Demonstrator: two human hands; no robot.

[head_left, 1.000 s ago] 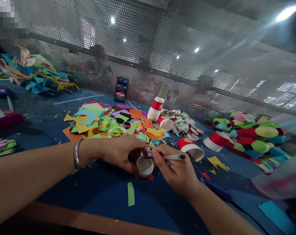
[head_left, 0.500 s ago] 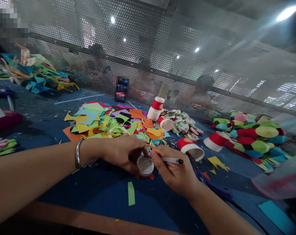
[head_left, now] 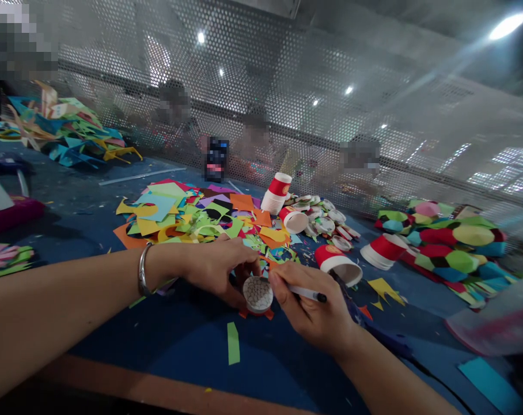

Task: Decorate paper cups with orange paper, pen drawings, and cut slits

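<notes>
In the middle of the head view is a small round white paper piece point(head_left: 260, 295), its top covered with dark cell-like lines. It looks like a cup bottom, and orange-red paper tabs point(head_left: 269, 314) stick out from under it. My left hand point(head_left: 220, 268), a silver bangle at its wrist, has its fingers curled around the piece's left and far side. My right hand point(head_left: 311, 300) grips a pen point(head_left: 307, 293) with a clear barrel and black end. Its tip is at the piece's upper edge, mostly hidden by my fingers.
Colourful paper scraps point(head_left: 188, 216) lie beyond my hands. Red-and-white paper cups point(head_left: 382, 251) and finished-looking patchwork paper pieces point(head_left: 451, 236) are to the right. A green strip point(head_left: 233, 343) lies in front. A phone point(head_left: 216, 158) leans on the perforated screen point(head_left: 244, 75).
Very little differs. The whole view has shifted slightly, while both hands stay around the round paper piece and the pen remains in my right hand.
</notes>
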